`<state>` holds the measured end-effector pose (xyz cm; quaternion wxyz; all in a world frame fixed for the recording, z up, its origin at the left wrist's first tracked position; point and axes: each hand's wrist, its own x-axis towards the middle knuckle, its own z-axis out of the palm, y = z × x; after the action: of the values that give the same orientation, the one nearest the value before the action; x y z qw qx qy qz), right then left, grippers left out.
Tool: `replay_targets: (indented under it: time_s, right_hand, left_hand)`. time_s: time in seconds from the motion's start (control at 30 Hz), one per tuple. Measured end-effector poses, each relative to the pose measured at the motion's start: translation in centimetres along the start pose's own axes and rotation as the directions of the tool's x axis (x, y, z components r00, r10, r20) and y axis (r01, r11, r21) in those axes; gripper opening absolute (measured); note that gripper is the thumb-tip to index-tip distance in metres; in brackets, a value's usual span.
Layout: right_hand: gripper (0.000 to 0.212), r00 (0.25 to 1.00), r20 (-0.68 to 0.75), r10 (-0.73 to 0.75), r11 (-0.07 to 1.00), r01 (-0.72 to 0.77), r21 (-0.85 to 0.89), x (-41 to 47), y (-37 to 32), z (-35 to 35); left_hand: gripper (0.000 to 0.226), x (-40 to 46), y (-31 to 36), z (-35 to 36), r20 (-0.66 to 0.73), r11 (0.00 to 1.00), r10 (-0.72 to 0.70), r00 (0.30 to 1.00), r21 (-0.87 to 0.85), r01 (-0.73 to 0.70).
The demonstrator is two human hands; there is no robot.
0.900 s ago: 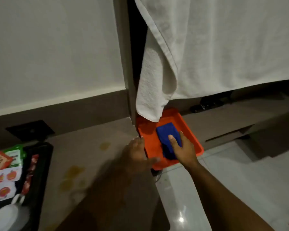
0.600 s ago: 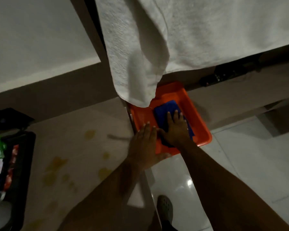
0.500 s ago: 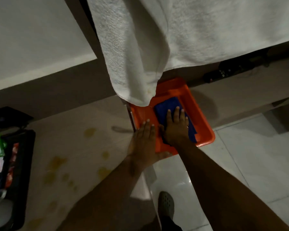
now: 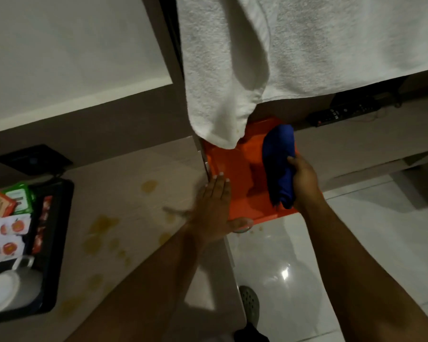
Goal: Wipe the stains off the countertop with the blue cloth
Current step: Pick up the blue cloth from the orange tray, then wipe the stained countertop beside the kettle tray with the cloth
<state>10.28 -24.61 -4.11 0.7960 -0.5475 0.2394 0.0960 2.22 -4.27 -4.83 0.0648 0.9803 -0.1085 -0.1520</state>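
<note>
Right hand (image 4: 304, 178) grips bunched cloth (image 4: 279, 166), lifted over tray (image 4: 235, 169). Left hand (image 4: 215, 206) flat, fingers open, on tray edge, likely to steady it. Stains (image 4: 101, 223) on bench (image 4: 134, 169), left of both hands.

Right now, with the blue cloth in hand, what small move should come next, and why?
Probably carry the blue cloth, bunched in the right hand over the orange tray, leftward to the yellowish stains on the countertop. The stains look unwiped, and the left hand lies flat at the counter's edge.
</note>
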Motion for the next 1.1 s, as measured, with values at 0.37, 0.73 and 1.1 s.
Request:
replay_targets:
  time_s: [0.37, 0.73, 1.1]
  right_hand:
    - [0.023, 0.961, 0.219, -0.171, 0.773, 0.269, -0.575, -16.4, 4.4, 5.6]
    - [0.072, 0.808, 0.585, -0.078, -0.327, 0.533, -0.780, -17.3, 15.2, 9.0]
    - [0.055, 0.638, 0.769, 0.033, -0.375, 0.722, -0.582, -20.5, 18.5, 10.0]
  left_hand:
    - [0.107, -16.7, -8.1, -0.3, -0.149, 0.995, -0.098, 0.984, 0.000, 0.099]
    - [0.108, -35.8, -15.1, 9.7, -0.187, 0.862, -0.480, 0.857, -0.285, 0.420]
    - [0.111, -37.7, -22.8, 10.2, -0.139, 0.399, -0.916, 0.376, -0.389, 0.830]
